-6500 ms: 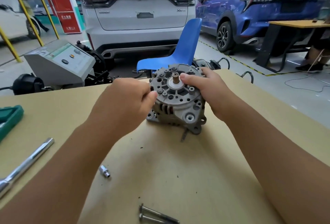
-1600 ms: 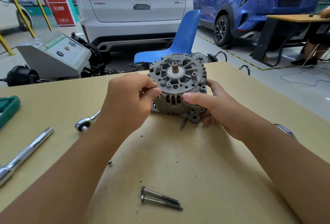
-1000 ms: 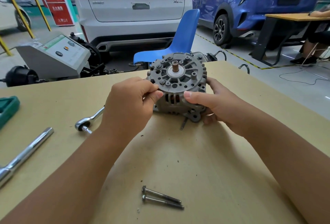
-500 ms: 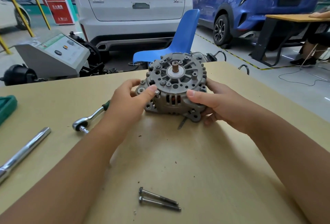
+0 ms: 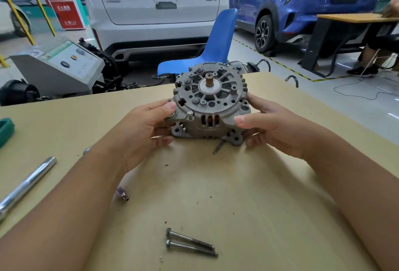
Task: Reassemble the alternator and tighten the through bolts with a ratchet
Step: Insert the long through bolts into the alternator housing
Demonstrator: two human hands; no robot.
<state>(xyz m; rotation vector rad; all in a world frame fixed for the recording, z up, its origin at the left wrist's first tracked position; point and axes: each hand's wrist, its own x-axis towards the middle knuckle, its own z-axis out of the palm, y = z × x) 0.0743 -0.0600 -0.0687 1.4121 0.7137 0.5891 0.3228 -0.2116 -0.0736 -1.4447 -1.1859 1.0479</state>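
The grey alternator stands on the cardboard-covered table, its rear face with the brown shaft up and toward me. My left hand grips its left side, thumb on the mounting ear, fingers below. My right hand holds its right side, thumb on the front and fingers behind. One bolt head stands up in the housing near my left thumb. Two loose through bolts lie side by side close to me. A small socket lies beside my left forearm. Only a tip of the ratchet shows behind that forearm.
A long chrome bar lies at the left edge, and a green tool case sits farther left. Beyond the table are a grey test bench, a blue chair and parked cars. A thin metal piece pokes out under the alternator.
My left hand has left off pinching the bolt head and now grasps the alternator's left side. The alternator has turned slightly. My left forearm now covers most of the ratchet.
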